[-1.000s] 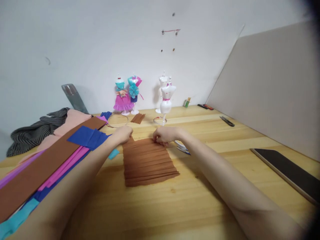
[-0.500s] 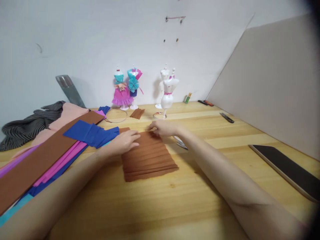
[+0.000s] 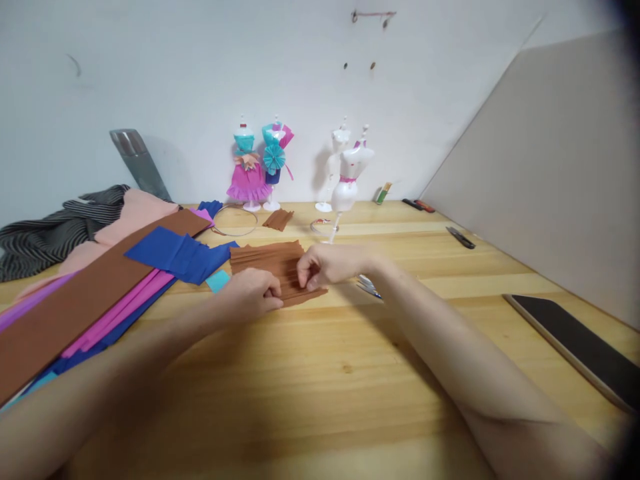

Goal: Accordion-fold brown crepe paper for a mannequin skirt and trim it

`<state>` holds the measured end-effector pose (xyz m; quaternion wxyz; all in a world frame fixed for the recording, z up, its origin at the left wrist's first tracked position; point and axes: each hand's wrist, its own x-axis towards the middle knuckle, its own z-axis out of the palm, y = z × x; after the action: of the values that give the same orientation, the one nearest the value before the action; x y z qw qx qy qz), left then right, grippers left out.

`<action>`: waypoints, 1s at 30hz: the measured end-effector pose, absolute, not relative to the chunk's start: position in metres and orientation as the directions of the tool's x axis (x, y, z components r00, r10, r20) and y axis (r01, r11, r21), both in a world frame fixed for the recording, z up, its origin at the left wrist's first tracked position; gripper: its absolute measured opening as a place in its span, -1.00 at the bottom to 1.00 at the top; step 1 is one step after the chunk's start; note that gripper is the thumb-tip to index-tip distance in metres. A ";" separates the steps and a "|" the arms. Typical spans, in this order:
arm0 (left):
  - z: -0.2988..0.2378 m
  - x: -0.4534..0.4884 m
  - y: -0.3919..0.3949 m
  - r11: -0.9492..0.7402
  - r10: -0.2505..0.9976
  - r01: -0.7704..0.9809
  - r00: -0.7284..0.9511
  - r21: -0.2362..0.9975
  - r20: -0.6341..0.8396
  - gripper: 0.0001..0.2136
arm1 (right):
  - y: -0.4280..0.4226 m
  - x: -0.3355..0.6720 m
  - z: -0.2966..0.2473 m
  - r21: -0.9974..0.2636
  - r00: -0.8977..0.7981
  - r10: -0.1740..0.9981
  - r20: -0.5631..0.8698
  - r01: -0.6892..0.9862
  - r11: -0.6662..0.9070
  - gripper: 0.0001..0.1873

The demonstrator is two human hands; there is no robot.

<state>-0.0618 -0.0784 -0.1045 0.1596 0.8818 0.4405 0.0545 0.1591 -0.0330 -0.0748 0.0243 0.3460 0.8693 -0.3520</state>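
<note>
A pleated brown paper sheet (image 3: 267, 259) lies gathered into a narrow stack on the wooden table (image 3: 320, 373). My left hand (image 3: 249, 298) is closed on its near left edge, fingers pinching the folds. From the right, my right hand (image 3: 325, 263) pinches the same stack, thumb and fingers pressed on the paper. Both hands hold the folds squeezed together.
Long strips of brown, pink and blue paper (image 3: 100, 287) and striped cloth (image 3: 45, 230) lie at left. Small dress mannequins (image 3: 247, 170), (image 3: 350, 177) stand at the back wall. Scissors (image 3: 367, 287) lie just right of my hands, a dark tablet (image 3: 575, 347) further right.
The pleated brown sheet, spread flat a second ago, has been pushed together into a narrow stack. My left hand slid down from the top edge to the near edge; my view shifted left.
</note>
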 end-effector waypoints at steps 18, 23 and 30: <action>-0.144 -0.068 -0.105 -0.656 0.710 0.754 0.601 0.035 0.368 -0.84 | -0.038 0.136 -0.091 -0.515 -0.770 0.551 -0.322 0.631 0.580 -0.90; -0.148 -0.071 -0.098 -0.637 0.756 0.750 0.564 0.178 0.333 -0.92 | -0.030 0.143 -0.099 -0.593 -0.789 0.536 -0.299 0.594 0.543 -0.87; -0.146 -0.072 -0.090 -0.551 0.835 0.708 0.474 0.443 0.280 -0.87 | -0.064 0.145 -0.106 -0.513 -0.742 0.667 -0.069 0.600 0.614 -0.36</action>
<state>-0.0724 -0.0896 -0.1462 0.1338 0.8480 0.4548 0.2371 0.1451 -0.0638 -0.1062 -0.0642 0.3532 0.8961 -0.2609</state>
